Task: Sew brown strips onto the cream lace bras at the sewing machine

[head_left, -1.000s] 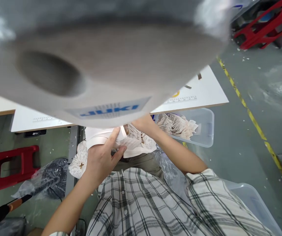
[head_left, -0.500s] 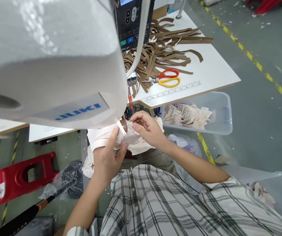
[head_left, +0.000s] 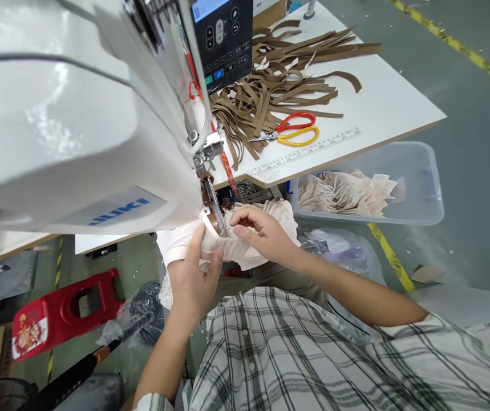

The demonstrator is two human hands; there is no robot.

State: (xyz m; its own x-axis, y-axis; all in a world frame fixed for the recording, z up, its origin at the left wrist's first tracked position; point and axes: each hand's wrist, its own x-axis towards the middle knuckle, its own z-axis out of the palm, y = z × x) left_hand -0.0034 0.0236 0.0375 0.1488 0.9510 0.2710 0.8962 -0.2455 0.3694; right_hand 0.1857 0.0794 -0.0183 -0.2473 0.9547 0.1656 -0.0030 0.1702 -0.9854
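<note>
Ruler (head_left: 307, 152) just beside scissors (head_left: 277, 136); brown strips (head_left: 262, 104) beyond scissors; clear bin (head_left: 425, 191) lower, right of scissors; red stool (head_left: 61, 313) well left of scissors.

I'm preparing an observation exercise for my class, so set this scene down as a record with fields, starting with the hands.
Left hand: touching pale fabric, thumb and index finger apart
Right hand: at the fabric, fingers curled; grip unclear
Machine: white, JUKI label, dark control panel
Tabletop: brown strips, red-and-yellow scissors, ruler
Container: clear bin below table edge, pale pieces inside
Floor: red plastic stool
</note>
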